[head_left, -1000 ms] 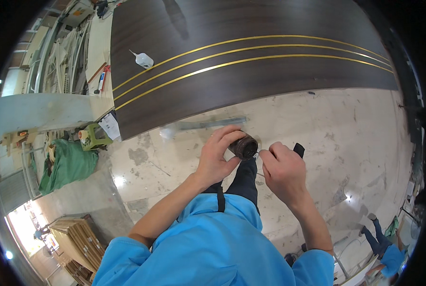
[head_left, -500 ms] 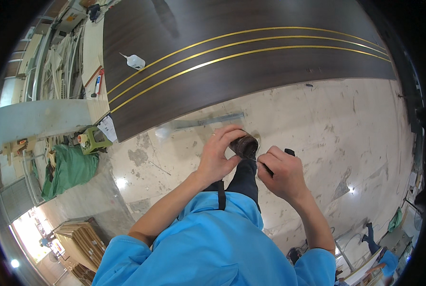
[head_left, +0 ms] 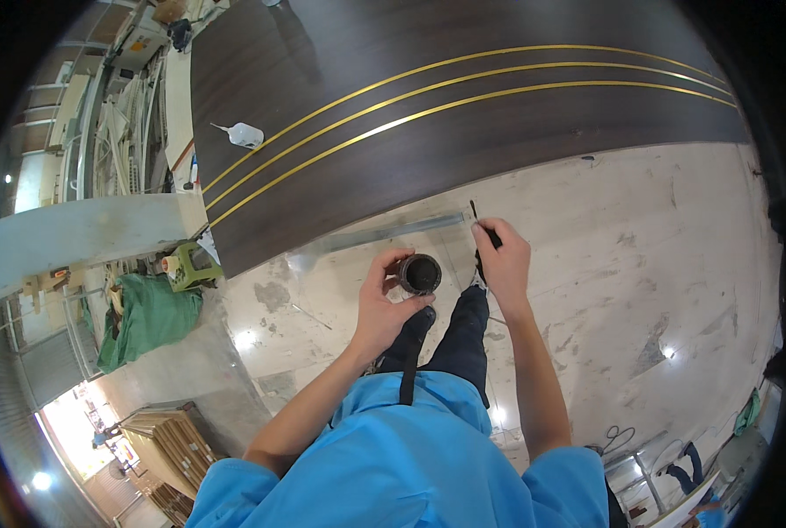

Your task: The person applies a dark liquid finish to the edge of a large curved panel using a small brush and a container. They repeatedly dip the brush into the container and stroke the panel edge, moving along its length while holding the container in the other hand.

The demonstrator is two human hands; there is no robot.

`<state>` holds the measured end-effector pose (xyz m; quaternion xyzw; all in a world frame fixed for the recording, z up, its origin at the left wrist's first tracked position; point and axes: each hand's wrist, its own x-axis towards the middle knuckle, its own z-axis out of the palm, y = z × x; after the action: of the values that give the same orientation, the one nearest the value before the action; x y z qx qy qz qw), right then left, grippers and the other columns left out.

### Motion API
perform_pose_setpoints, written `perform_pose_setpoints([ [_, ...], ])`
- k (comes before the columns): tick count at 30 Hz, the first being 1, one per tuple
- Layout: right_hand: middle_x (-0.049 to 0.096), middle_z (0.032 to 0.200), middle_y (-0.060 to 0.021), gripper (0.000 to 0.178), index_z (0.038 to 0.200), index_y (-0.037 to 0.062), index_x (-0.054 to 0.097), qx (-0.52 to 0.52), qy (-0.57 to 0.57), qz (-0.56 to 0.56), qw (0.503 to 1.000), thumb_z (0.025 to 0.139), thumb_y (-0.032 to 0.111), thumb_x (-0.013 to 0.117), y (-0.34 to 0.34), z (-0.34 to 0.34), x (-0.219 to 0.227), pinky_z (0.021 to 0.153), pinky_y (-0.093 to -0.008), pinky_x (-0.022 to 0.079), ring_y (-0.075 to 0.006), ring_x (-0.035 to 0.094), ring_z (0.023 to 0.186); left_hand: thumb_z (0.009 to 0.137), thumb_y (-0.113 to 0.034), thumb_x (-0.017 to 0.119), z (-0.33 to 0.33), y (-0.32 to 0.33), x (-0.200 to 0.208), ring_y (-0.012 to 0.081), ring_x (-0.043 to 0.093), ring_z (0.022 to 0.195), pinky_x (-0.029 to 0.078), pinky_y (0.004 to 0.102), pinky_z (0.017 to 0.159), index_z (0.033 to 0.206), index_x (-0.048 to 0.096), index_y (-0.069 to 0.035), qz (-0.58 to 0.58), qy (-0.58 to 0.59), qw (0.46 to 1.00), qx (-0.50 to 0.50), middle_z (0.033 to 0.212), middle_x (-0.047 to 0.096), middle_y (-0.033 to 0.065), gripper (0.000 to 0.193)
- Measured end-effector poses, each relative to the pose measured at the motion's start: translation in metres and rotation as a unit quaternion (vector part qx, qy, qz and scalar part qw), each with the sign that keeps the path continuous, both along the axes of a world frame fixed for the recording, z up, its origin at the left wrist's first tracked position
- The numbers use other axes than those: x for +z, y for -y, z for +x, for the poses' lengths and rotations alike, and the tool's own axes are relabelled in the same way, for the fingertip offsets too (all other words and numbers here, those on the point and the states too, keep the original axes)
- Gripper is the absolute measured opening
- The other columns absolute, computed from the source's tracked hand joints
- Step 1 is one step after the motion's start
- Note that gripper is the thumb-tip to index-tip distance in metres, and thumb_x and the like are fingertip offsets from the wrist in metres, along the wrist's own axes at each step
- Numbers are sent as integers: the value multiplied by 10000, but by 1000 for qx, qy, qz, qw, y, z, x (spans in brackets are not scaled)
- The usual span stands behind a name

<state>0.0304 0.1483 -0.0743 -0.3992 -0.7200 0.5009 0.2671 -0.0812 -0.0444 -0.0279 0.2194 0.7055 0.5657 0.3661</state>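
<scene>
The left hand [head_left: 386, 304] holds a small round black pot [head_left: 421, 274], w/ fingers curled round its side and the thumb under it. The pot's open top faces up at the camera. It's up in the air, above the pale stone floor [head_left: 639, 255], just in front of the person's dark trouser leg [head_left: 459, 330].

The right hand [head_left: 501, 260] pinches a thin black stick [head_left: 479, 220], maybe a small brush, can't tell for sure. Fingers are closed on it. The stick's tip pts away from the person, toward the near edge of the big dark wood board [head_left: 428, 114] w/ three gold lines.

What changed: half a sec ago the right hand was close beside the pot, almost touching the left hand, w/ the black stick poking out to the side. Now the 2 hands are apart; the right hand has gone further out, toward the board's near edge. The left hand and pot stayed in abt the same spot. The head has tipped too, so more of the board shows.

A long clear strip [head_left: 384, 236] lies on the floor along the board's near edge, just past both hands. A white squeeze bottle [head_left: 243, 135] sits on the board near its left edge. A green stool [head_left: 184, 264] and a green cloth [head_left: 151, 317] are on the floor off the board's near-left corner.
</scene>
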Motion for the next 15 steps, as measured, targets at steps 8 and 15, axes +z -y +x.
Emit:
perform_pose_setpoints([
  [8, 710, 953, -140, 119, 980, 48, 736, -25, 5, 81, 996, 934, 156, 724, -2, -39, -70, 746, -432, 534, -355, 693, 850, 752, 32, 886, 10, 12, 9, 196, 588, 1263, 473, 367, 1109, 1398, 531, -83, -13, 19, 1000, -11, 1418, 587, 55, 746],
  [15, 711, 958, -144, 118, 980, 46, 735, -47, 23, 77, 996, 942, 155, 713, -16, -36, -74, 753, -433, 535, -361, 687, 841, 748, 39, 887, 12, 10, 7, 197, 571, 1311, 459, 365, 1119, 1402, 530, -84, -3, 33, 999, -19, 1442, 575, 63, 755],
])
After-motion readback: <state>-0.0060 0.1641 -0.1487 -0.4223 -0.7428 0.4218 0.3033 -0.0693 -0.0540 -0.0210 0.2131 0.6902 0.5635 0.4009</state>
